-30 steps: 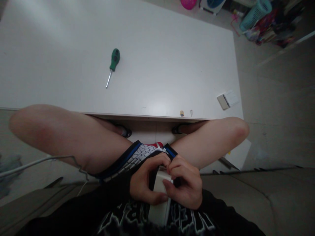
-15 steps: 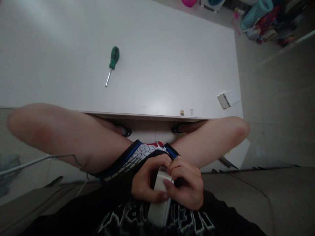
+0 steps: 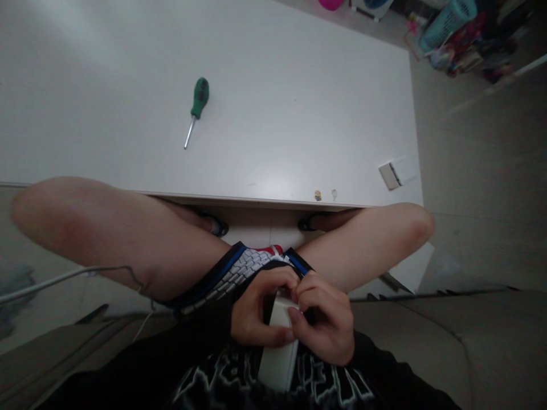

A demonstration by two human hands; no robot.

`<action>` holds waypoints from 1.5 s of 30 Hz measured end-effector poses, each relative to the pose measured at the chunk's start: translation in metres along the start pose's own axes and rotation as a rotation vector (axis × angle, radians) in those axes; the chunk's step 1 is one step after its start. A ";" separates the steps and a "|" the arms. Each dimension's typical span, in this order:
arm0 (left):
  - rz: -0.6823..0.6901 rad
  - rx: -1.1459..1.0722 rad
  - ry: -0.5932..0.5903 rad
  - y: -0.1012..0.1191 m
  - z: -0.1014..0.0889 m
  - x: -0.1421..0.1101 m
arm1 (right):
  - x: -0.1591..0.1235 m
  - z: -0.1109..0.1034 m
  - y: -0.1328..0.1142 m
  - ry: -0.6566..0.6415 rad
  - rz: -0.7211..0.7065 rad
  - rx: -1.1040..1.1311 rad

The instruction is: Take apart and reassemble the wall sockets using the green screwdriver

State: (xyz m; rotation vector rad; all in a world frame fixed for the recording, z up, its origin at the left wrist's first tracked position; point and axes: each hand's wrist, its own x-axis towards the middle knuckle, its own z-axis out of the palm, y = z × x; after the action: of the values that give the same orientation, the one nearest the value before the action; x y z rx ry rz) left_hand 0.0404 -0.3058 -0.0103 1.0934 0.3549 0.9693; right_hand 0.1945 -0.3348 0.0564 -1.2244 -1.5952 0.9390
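A long white box-like object [image 3: 277,361] with rounded edges rests against my dark shirt, close to my lap; its exact kind does not show. My left hand [image 3: 259,312] curls round its upper part, thumb lying across the top face. From the other side my right hand [image 3: 327,319] grips it near the far end, with the thumb pressed on its edge and the fingers bent. The fingertips of both hands meet at that far end and hide it. On the white table [image 3: 273,125] lies a screwdriver [image 3: 198,108] with a green handle, away from both hands.
A small white item [image 3: 396,173] with a dark stripe sits near the table's right edge. Two small stickers [image 3: 317,196] mark the front edge. A pale cable [image 3: 72,278] crosses my left thigh. A turquoise basket [image 3: 447,25] stands on the floor beyond.
Both hands keep their hold on the white object. My right thumb has shifted very slightly, and the view has moved a little.
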 end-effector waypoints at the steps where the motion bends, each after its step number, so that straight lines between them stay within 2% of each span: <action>1: 0.022 -0.004 0.007 -0.002 0.000 -0.001 | 0.000 0.000 0.000 -0.004 -0.001 -0.002; 5: 0.091 -0.020 0.032 -0.007 0.000 -0.003 | 0.002 -0.001 0.000 -0.026 0.008 -0.022; 10: 0.007 0.011 0.009 -0.005 -0.001 -0.006 | 0.002 -0.002 0.000 -0.040 0.036 -0.016; 15: 0.006 -0.018 -0.007 0.001 -0.003 -0.003 | -0.001 -0.001 -0.001 -0.020 0.037 -0.001; 21: -0.119 -0.064 -0.077 0.005 -0.004 0.002 | 0.000 0.000 -0.003 -0.015 0.042 -0.014; 27: -0.049 -0.071 -0.050 -0.003 -0.004 -0.006 | 0.000 0.000 -0.003 -0.002 0.026 -0.016; 31: -0.076 -0.058 -0.048 -0.004 -0.004 -0.008 | -0.001 0.000 -0.004 -0.003 0.027 -0.011; 40: -0.033 -0.018 0.009 0.001 -0.002 -0.009 | -0.005 0.003 0.002 0.039 0.043 0.023; 43: -0.109 -0.031 -0.033 0.007 -0.003 -0.001 | -0.005 0.001 0.003 0.120 -0.009 0.044; 45: -0.154 -0.028 -0.053 0.009 -0.003 0.004 | -0.003 -0.001 0.003 0.165 -0.105 0.029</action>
State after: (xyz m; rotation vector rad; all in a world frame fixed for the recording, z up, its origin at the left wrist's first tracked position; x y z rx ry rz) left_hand 0.0360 -0.2998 -0.0027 1.0487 0.3760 0.8049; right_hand 0.1965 -0.3371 0.0529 -1.1561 -1.4951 0.7710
